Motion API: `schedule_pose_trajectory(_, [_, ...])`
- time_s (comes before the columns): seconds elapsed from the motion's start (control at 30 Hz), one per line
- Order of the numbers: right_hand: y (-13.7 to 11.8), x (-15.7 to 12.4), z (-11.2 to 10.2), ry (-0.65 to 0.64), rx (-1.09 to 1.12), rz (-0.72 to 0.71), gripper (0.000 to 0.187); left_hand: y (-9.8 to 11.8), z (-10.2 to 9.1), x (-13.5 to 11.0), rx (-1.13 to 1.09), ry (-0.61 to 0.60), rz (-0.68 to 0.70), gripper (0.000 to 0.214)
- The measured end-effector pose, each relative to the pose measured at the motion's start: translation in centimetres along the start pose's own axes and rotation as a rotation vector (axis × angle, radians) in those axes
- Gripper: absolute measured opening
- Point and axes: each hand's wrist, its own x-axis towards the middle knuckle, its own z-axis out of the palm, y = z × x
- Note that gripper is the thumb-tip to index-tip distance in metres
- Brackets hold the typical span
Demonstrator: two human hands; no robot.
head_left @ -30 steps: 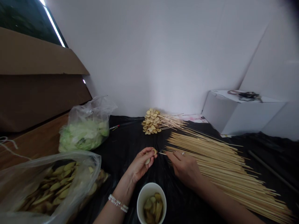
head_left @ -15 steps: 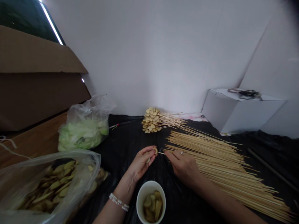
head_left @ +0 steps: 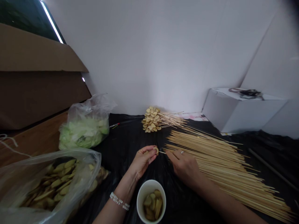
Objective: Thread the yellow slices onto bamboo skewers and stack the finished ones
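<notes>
My left hand is closed in a pinch on a pale potato slice over the black sheet. My right hand, with a ring on one finger, pinches a thin bamboo skewer whose tip meets the slice. Just below my hands stands a white cup holding several potato slices. A big pile of bare skewers lies to the right under my right forearm. At the back lies a bundle of loaded skewers.
A clear bag of potato slices lies at the lower left and a bag of green leaves behind it. Cardboard leans at left. A white box stands at right. A dark rod lies at far right.
My left fingers have closed further on the slice and the skewer tip has come up against it. The view has shifted slightly; nothing else moved.
</notes>
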Motion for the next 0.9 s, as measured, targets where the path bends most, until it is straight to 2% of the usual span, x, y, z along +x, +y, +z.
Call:
schedule_pose_trajectory(0.5, [-0.5,-0.2,0.2,-0.147,0.028,0.055,0.032,-0.4,0.4,-0.2,0.114,-0.016,0.019,0.036])
schedule_pose_trajectory(0.67, [0.4,0.0,-0.3,-0.058,-0.048,0.111,0.035,0.2,-0.2,0.1,0.063,0.082,0.037,0.033])
schedule_pose_trajectory(0.9, [0.0,0.0,-0.1,-0.054,0.016,0.051,0.034,0.2,0.1,-0.3,0.082,0.031,-0.033,0.029])
